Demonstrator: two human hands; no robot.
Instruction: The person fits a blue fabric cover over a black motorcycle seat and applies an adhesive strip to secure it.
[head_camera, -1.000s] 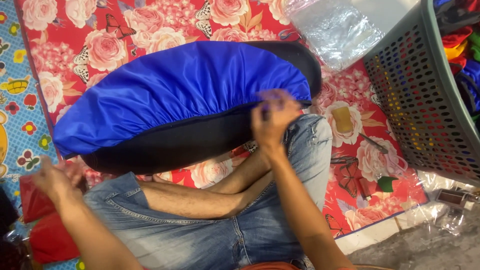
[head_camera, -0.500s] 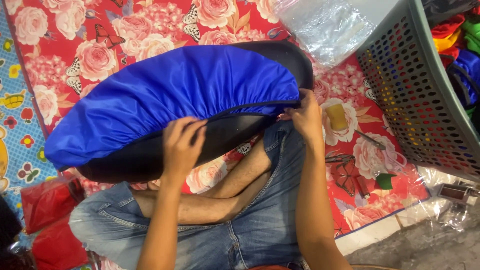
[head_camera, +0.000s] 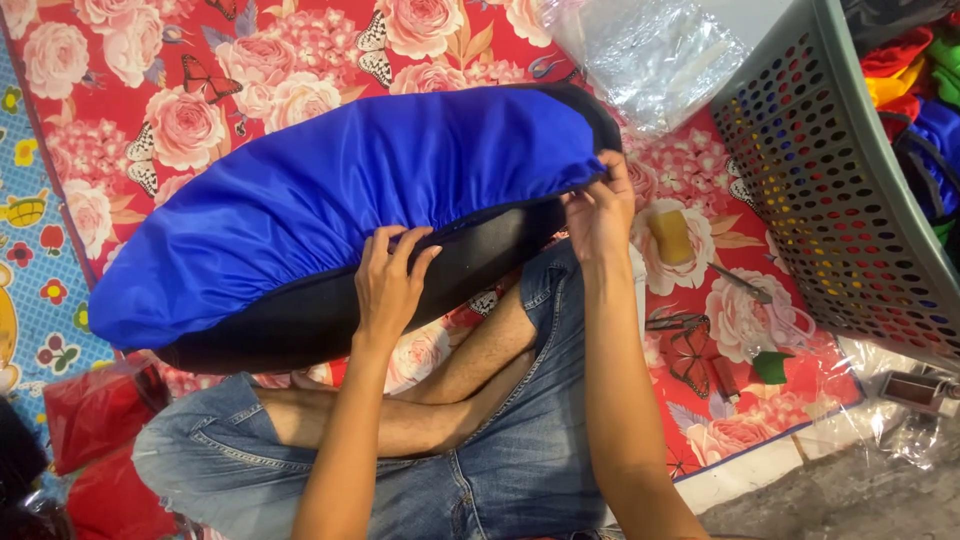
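**Blue cover half-drawn over a black cushion, much of both out of sight**

At the left edge of the floral mat, red fabric bundles sit partly cut off by the frame, their shape unclear. Across the person's lap lies a long black cushion, most of it hidden under a blue elastic-edged cover; only its lower side and its far right tip show. The left hand rests on the cover's gathered hem about midway along, fingers spread wide and laid flat over the hem and the black surface below; whether they grip the hem cannot be told. The right hand is at the cushion's right end, its fingers pinched narrow on the blue hem, thumb tucked out of view behind the fabric. Denim-clad legs are folded beneath, the knees cut off.

Just right of that hand a small yellow block lies on the mat. Crumpled clear plastic sits at the mat's upper right corner, and a grey perforated basket holds coloured cloth, only partly seen.
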